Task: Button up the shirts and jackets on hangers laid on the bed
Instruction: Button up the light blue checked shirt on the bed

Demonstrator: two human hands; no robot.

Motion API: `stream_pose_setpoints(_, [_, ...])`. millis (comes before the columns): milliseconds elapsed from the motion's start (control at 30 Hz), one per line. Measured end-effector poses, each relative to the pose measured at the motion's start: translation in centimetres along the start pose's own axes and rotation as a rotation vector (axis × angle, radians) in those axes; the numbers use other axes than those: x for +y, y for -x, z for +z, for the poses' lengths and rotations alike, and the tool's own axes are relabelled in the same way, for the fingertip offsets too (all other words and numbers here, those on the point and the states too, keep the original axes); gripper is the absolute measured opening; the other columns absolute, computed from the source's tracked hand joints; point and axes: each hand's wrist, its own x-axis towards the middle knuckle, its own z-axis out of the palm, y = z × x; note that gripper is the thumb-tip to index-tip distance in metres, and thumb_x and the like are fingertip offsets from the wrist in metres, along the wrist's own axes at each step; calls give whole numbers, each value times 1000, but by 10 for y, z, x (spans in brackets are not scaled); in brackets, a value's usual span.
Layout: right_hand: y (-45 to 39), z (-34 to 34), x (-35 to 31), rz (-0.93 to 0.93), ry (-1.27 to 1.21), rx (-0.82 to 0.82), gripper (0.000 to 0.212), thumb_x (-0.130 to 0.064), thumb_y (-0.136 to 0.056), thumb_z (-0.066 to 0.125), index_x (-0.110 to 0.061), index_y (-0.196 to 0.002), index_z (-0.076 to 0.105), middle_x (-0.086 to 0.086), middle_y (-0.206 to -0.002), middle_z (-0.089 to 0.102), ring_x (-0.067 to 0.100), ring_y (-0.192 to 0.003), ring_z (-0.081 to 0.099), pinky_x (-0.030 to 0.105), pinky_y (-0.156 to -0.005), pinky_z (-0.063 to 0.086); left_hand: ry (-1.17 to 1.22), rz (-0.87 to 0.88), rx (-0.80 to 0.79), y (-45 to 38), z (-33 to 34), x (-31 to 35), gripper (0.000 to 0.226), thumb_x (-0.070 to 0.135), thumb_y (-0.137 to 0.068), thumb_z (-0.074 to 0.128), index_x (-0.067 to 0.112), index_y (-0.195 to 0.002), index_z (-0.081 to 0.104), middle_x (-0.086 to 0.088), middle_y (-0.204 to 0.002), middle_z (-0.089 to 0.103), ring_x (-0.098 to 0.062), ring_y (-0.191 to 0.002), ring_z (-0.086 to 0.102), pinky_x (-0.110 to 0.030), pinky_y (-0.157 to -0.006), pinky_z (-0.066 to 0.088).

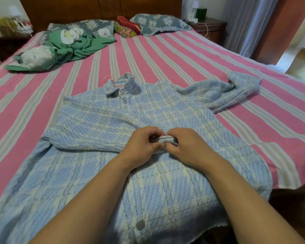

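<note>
Blue-and-cream plaid covers the near middle of the bed [165, 55]: that is your jacket [88, 124], laid flat with its collar at the far end. Your left hand [139, 147] and right hand [188, 145] meet at mid-placket, each pinching a bunched fold of the front edge. One button [140, 224] lies unfastened near you; two by the collar are done up. A pink hanger [111, 80] hook pokes out beyond the collar. Far left sits a green heap [74, 48], with pillows [158, 23] beyond.

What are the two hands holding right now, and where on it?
Both the left hand and the right hand pinch the blue checked jacket at its front opening, about mid-chest. Whether a button is between the fingers cannot be told.
</note>
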Motion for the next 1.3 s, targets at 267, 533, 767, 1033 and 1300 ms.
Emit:
stream_pose_setpoints(267, [1,-3,1,-61,25,101,26,-38,-84,55,-17,-71,63,-4,-68,56,14,-63,51,41,-58,44,178,-74,28,3,-5,3,23,2,-94,62,19,-99,76,-3,-84,75,-21,-78,70,-34,-72,57])
stream_pose_setpoints(533, [7,-10,-3,-12,77,81,22,-36,-93,61,-19,-85,72,-6,-80,61,15,-75,56,39,-67,47,8,86,448,1,-5,-1,36,-9,-83,48,17,-81,73,8,-80,69,-8,-76,63,-26,-68,50])
stream_pose_setpoints(767, [-13,-87,54,651,-804,515,11,-27,-95,63,-19,-96,70,-5,-88,69,13,-83,63,32,-75,48,-368,-172,122,-8,2,-4,31,8,-89,54,28,-71,69,4,-61,65,-20,-54,54,-32,-52,41])
stream_pose_setpoints(1033, [-88,-111,177,932,-816,610,22,-2,-84,48,-11,-102,58,12,-98,67,21,-80,68,32,-65,56,-301,-225,193,-16,1,-6,31,7,-87,55,24,-65,70,5,-50,61,-21,-47,49,-29,-50,34])
stream_pose_setpoints(1300, [-108,-122,164,694,-556,618,46,-5,-97,48,-17,-142,54,3,-131,54,21,-104,58,30,-86,59,-253,-236,228,-14,0,-8,32,5,-88,54,23,-66,70,1,-53,65,-24,-49,56,-28,-49,38])
